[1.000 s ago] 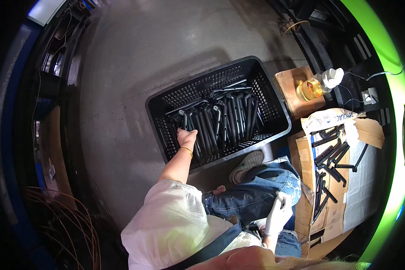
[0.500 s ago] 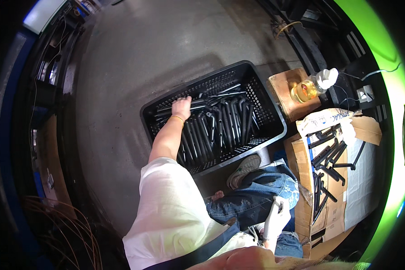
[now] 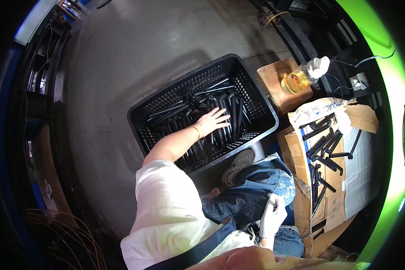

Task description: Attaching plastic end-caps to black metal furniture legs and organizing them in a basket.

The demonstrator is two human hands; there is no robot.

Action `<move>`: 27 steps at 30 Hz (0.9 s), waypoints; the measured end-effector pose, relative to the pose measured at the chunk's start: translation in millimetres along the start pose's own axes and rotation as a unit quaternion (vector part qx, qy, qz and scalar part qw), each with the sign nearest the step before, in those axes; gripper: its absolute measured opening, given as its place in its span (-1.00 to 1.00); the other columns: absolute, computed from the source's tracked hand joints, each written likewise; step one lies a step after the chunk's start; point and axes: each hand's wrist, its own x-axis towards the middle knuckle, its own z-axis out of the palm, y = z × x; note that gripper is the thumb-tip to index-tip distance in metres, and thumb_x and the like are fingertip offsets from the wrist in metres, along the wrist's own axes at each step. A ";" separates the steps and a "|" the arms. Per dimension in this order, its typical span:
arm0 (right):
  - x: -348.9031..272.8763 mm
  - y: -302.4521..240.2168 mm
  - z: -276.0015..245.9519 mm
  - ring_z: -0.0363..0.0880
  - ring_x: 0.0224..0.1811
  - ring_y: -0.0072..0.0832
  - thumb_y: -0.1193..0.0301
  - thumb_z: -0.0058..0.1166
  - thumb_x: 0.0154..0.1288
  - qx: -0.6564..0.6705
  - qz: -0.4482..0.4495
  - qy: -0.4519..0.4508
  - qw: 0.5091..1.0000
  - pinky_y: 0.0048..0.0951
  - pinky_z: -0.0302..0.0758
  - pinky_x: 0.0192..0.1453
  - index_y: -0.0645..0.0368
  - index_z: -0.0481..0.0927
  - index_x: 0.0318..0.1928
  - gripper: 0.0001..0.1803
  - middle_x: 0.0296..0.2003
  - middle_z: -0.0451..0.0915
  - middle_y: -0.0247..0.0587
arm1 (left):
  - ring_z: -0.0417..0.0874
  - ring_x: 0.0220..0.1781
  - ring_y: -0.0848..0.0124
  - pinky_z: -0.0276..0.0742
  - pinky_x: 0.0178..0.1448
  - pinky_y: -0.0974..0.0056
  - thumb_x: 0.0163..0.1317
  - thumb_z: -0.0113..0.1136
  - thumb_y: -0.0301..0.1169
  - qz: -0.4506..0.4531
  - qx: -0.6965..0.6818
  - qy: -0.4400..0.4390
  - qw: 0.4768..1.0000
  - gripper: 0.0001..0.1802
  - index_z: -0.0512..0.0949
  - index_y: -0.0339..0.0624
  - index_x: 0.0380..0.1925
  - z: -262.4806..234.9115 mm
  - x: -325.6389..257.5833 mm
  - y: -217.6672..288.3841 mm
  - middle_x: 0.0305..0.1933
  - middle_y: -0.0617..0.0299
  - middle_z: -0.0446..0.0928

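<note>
A black perforated plastic crate (image 3: 202,167) stands on the floor in front of me, tilted to the view. Inside lie several dark metal rods (image 3: 179,125) with bent ends, most side by side, some crosswise at the far side. My left hand (image 3: 210,123), bare with a yellow band at the wrist, spreads its fingers over the rods in the middle of the crate and grips none. My right hand (image 3: 272,219), in a white glove, rests by my knee. Its fingers are curled together, with a small dark thing at the fingertips that I cannot make out.
An opened cardboard box (image 3: 335,204) at the right carries several black bent metal parts (image 3: 330,146). Beyond it, a bottle of yellow liquid (image 3: 297,81) with a white top stands on a brown block (image 3: 271,76). Cables hang by the dark frame at the right.
My left hand has moved right and nearer from the crosswise rods, and its closed fingers have spread out. The view has shifted a little. My right hand stays by the knee.
</note>
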 end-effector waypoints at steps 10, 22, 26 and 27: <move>-0.1 1.9 -0.7 0.59 -0.33 -0.43 0.48 0.04 0.38 0.057 0.020 0.001 0.998 -0.44 0.48 -0.15 0.26 0.63 -0.22 -0.87 -0.35 0.64 -0.06 | 0.45 0.24 0.28 0.27 0.36 0.12 0.30 0.03 -0.27 0.067 0.017 0.011 0.998 -0.62 0.49 0.10 0.13 53.8 64.2 -29.4 0.06 0.25 0.51; 3.1 4.4 0.3 0.64 -0.34 -0.34 0.50 0.02 0.36 0.043 0.001 -0.015 0.999 -0.41 0.51 -0.19 0.28 0.64 -0.22 -0.85 -0.34 0.66 -0.07 | 0.63 -0.02 0.36 0.40 0.11 0.23 0.24 0.06 -0.38 0.065 -0.018 -0.020 0.997 -0.87 0.56 0.02 -0.24 27.7 41.4 -38.3 -0.21 0.31 0.62; 2.8 6.5 -1.0 0.65 -0.33 -0.33 0.50 0.01 0.35 0.049 0.002 -0.007 0.999 -0.40 0.52 -0.19 0.27 0.64 -0.22 -0.85 -0.33 0.67 -0.06 | 0.65 -0.06 0.27 0.45 0.07 0.17 0.10 0.17 -0.48 -0.056 -0.078 0.008 0.995 -0.80 0.56 -0.03 -0.24 -3.0 21.0 -47.4 -0.23 0.24 0.63; 3.0 7.2 -1.6 0.65 -0.33 -0.33 0.50 0.02 0.35 0.051 0.003 -0.006 0.999 -0.40 0.52 -0.19 0.27 0.64 -0.22 -0.85 -0.33 0.67 -0.06 | 0.67 -0.07 0.22 0.48 0.04 0.13 -0.01 0.23 -0.54 -0.112 -0.126 0.058 0.984 -0.71 0.56 -0.06 -0.23 -18.3 14.2 -50.1 -0.23 0.18 0.64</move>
